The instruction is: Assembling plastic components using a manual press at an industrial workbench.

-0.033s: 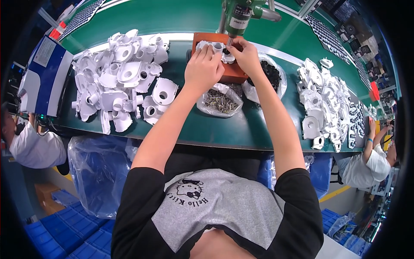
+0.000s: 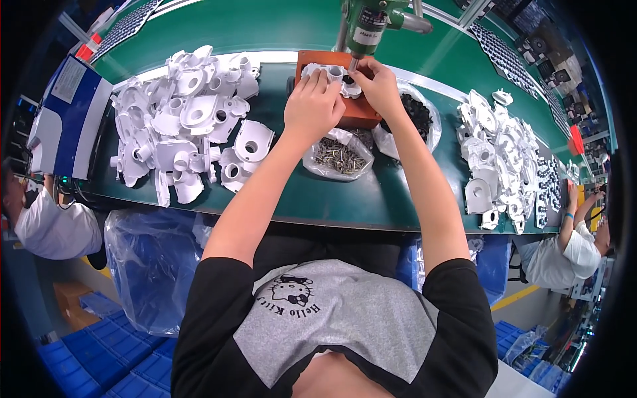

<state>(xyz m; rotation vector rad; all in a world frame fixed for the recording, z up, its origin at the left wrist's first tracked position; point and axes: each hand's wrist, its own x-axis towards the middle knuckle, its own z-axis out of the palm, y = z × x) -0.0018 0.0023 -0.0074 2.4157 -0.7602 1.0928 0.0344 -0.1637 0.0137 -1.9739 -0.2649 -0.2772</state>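
Observation:
A white plastic housing (image 2: pixel 336 72) with a round collar sits on the orange-brown block (image 2: pixel 358 114) below the green press (image 2: pixel 367 33). My left hand (image 2: pixel 313 107) lies over its left side, fingers curled against it and hiding part of it. At the housing's right side, my right hand (image 2: pixel 377 85) has thumb and fingers closed just beside the press's metal spindle (image 2: pixel 353 64). Whatever is between those fingertips is too small to make out. A dark round opening or piece (image 2: pixel 348 79) shows in the housing under the spindle.
Nearer me are a bag of metal screws or pins (image 2: pixel 340 158) and a bag of black parts (image 2: pixel 417 118). White housings (image 2: pixel 196 113) are heaped at left, more white parts (image 2: pixel 497 156) at right. A blue-and-white machine (image 2: pixel 70 113) stands far left. Co-workers sit at both sides.

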